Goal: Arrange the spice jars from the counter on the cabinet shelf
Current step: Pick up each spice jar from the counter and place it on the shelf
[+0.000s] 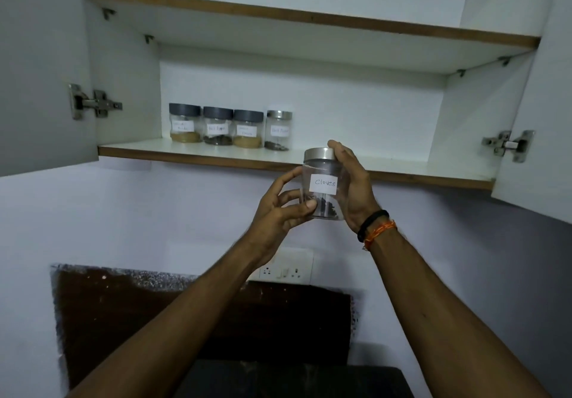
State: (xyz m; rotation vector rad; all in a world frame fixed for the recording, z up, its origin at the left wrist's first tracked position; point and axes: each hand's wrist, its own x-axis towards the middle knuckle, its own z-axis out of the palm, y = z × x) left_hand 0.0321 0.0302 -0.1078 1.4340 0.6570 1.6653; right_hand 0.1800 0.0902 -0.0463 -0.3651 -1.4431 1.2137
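**Cloves jar held up before an open cabinet**

Both hands are clamped on a clear jar [323, 189] raised just below and in front of the lower cabinet shelf [216, 158]. The right hand [353, 187] wraps the jar's right side, its fingertips reaching up to the silver lid [318, 154]; a black band and an orange thread [376, 227] circle that wrist. The left hand [278, 209] presses the jar's left side, thumb across the lower front of the glass. A white label facing the viewer reads "Cloves", and a small heap of dark pieces lies at the jar's bottom. The jar stands upright in the grip and does not touch the shelf.

On the shelf behind, four jars stand in a close row at the left end. Three carry dark grey lids: the first [184, 123] holds a tan powder, the second [218, 126] something dark, the third [248, 128] another tan powder. The fourth [278, 130], just beside them, has a silver lid and dark contents. Each bears a white handwritten label too small to read with certainty.

The rest of the shelf to the right lies bare. An upper shelf [309, 17] spans the cabinet above, and both doors stand open, hinges [93, 102] showing. Below, a white socket plate [284, 269] sits on the pale wall above a dark panel [201, 320].
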